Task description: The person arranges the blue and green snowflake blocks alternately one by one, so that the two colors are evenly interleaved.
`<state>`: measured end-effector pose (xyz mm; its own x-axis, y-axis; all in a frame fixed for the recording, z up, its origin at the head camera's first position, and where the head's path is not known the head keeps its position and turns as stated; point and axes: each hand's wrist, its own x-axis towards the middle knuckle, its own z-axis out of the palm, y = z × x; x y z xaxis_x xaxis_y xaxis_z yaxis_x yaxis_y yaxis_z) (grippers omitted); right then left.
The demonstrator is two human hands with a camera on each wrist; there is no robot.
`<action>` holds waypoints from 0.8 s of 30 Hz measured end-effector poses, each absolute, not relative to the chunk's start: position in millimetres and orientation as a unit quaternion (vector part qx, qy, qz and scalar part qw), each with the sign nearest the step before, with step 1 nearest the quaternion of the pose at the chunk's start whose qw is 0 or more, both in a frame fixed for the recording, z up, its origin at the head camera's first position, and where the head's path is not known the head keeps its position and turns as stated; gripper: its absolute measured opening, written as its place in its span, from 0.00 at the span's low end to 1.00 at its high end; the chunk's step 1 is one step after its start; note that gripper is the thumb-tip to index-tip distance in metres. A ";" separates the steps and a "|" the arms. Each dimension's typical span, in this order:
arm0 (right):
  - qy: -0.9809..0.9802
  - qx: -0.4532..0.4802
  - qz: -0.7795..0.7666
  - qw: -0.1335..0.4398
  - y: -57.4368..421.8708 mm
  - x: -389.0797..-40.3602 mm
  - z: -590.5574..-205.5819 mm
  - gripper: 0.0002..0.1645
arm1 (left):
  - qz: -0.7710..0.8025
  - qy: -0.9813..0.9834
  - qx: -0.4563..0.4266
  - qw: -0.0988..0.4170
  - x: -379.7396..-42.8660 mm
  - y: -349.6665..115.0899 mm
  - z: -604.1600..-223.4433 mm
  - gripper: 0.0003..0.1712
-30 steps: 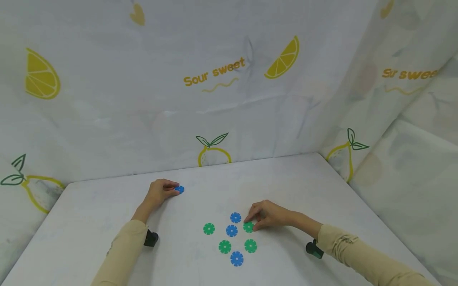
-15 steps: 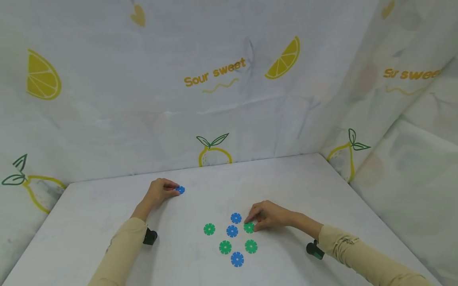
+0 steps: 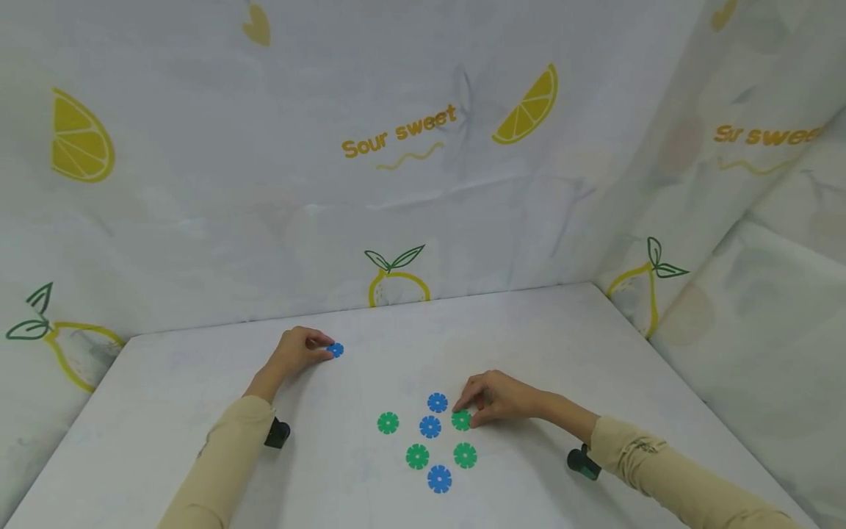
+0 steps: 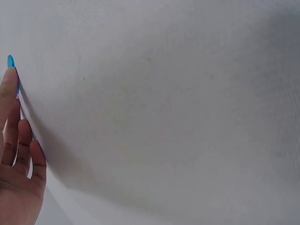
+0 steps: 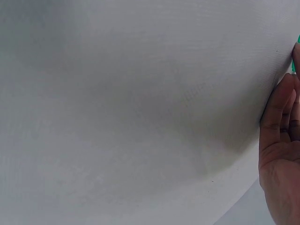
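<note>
In the head view, my left hand (image 3: pixel 295 353) pinches a blue notched plastic disc (image 3: pixel 337 350) between thumb and fingers at the far left of the table. Its edge shows past the thumb as a blue sliver (image 4: pixel 11 61) in the left wrist view. My right hand (image 3: pixel 504 395) has thumb and fingertips on opposite edges of a green notched disc (image 3: pixel 461 420), which lies flat. Only a bit of green (image 5: pixel 294 66) shows in the right wrist view. Left of that disc lie two blue discs, an upper one (image 3: pixel 438 402) and a lower one (image 3: pixel 430 427).
A green disc (image 3: pixel 388 423) lies left of the group. Nearer the front are two more green discs, one left (image 3: pixel 418 457) and one right (image 3: pixel 465 455), with a blue disc (image 3: pixel 439 479) between and below them. A lemon-print curtain (image 3: pixel 264 257) closes off the white table's (image 3: pixel 198 382) back.
Both hands stay almost in place on their discs. The head view has shifted very slightly; the loose discs lie as before.
</note>
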<state>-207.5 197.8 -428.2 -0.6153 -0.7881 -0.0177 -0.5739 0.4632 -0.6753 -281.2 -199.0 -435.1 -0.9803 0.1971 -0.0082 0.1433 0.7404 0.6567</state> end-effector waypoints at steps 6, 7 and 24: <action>0.836 -0.414 -0.320 0.163 198.5 -209.4 -430.1 0.16 | 0.350 0.933 0.079 0.037 -280.5 -198.3 -434.5 0.14; 0.836 -0.414 -0.321 0.164 198.7 -209.7 -430.3 0.16 | 0.351 0.932 0.078 0.037 -280.1 -198.3 -434.3 0.14; 0.824 -0.425 -0.334 0.171 200.3 -211.6 -429.3 0.17 | 0.360 0.930 0.064 0.039 -275.7 -195.1 -433.1 0.14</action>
<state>-211.6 200.3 -429.3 -0.5810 -0.8139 0.0015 -0.5854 0.4166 -0.6955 -275.7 -195.1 -433.1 -0.9887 0.1477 -0.0259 0.0919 0.7332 0.6738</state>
